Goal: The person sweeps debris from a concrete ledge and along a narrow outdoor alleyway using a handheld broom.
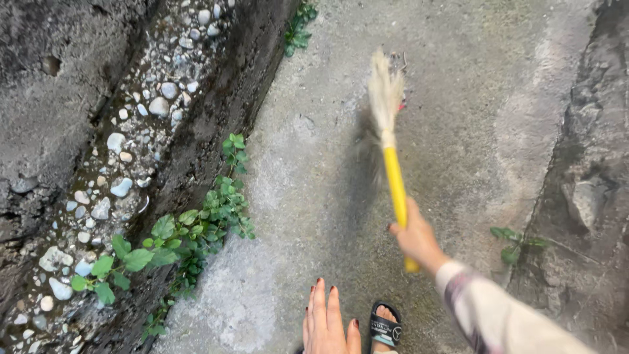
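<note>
My right hand [417, 240] grips the yellow handle of a small broom [395, 177]. Its pale straw bristles [385, 92] point away from me and are blurred over the concrete path [314, 164]. A little dark debris [398, 62] lies just beyond the bristle tips. My left hand [326, 324] hangs low at the bottom edge, fingers straight and together, holding nothing. My foot in a black sandal [384, 326] stands beside it on the concrete.
A stony drainage gutter [124, 164] runs along the left of the path, with green weeds [196, 229] growing on its edge. A rough, dark rock wall [583, 183] borders the right side, with a small plant [517, 241] at its base.
</note>
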